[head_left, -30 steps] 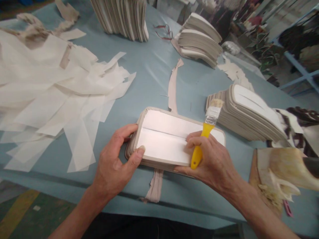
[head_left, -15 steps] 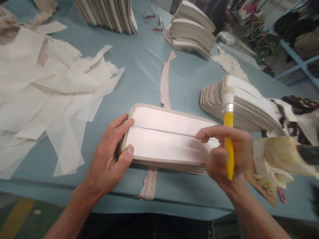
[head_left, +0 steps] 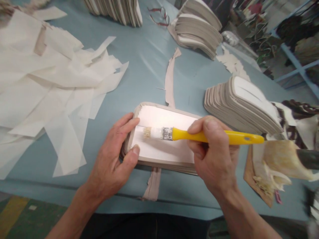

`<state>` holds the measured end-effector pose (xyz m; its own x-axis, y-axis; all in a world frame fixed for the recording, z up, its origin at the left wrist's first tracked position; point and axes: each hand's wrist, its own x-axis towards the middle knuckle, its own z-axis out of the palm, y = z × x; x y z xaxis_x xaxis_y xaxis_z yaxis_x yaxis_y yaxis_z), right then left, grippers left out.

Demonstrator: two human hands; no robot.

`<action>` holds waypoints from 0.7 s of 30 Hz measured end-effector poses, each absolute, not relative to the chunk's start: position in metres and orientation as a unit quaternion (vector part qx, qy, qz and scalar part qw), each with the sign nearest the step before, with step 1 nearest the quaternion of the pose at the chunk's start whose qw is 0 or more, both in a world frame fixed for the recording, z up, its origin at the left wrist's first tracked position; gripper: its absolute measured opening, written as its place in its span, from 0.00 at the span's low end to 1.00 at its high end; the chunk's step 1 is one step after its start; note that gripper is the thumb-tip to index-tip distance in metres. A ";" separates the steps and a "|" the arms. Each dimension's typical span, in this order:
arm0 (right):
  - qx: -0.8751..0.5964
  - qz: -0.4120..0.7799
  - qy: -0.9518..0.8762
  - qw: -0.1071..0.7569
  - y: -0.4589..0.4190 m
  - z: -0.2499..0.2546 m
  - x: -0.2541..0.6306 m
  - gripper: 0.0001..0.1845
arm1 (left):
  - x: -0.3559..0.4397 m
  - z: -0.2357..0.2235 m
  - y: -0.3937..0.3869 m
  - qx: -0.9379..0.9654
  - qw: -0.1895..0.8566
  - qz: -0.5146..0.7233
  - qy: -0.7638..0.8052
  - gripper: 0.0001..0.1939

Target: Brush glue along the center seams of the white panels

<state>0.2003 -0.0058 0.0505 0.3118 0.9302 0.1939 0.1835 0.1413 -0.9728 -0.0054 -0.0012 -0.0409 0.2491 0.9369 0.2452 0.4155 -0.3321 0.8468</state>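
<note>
A stack of flat beige pieces with a white top face [head_left: 161, 151] lies near the front edge of the blue table [head_left: 149, 63]. My left hand [head_left: 113, 161] grips the stack's left end, thumb on top and fingers along the edge. My right hand [head_left: 211, 156] is closed round the yellow handle of a small brush [head_left: 199, 134]. The brush lies level, its bristles pointing left and touching the white top piece near its left end.
Loose white paper strips [head_left: 50, 83] cover the table's left. More stacks of beige pieces stand at the right [head_left: 244, 106], back right [head_left: 199, 28] and back centre [head_left: 117, 10]. A beige strip [head_left: 170, 78] runs under the stack. A glue-crusted container [head_left: 279, 162] sits at the right; glasses [head_left: 159, 15] lie at the back.
My right hand turned the brush from upright, bristles away from me, to level with bristles pointing left, and brought it down onto the white top piece. My left hand stayed on the stack's left end.
</note>
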 end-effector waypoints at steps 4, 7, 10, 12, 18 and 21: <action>-0.579 0.318 -0.500 0.560 0.002 0.053 0.191 0.22 | -0.006 -0.041 -0.001 0.719 0.340 0.395 0.461 0.28; -0.579 0.333 -0.494 0.556 0.005 0.054 0.188 0.23 | -0.006 -0.042 -0.002 0.715 0.341 0.397 0.463 0.28; -0.575 0.352 -0.508 0.537 0.006 0.053 0.188 0.25 | -0.006 -0.040 -0.002 0.712 0.344 0.394 0.467 0.27; -0.582 0.352 -0.520 0.517 0.006 0.053 0.188 0.25 | -0.006 -0.039 -0.002 0.710 0.349 0.388 0.473 0.28; -0.595 0.322 -0.552 0.488 0.006 0.058 0.193 0.25 | -0.004 -0.036 -0.001 0.711 0.348 0.371 0.485 0.29; -0.601 0.315 -0.555 0.481 0.005 0.062 0.204 0.25 | -0.004 -0.035 0.000 0.715 0.345 0.373 0.480 0.29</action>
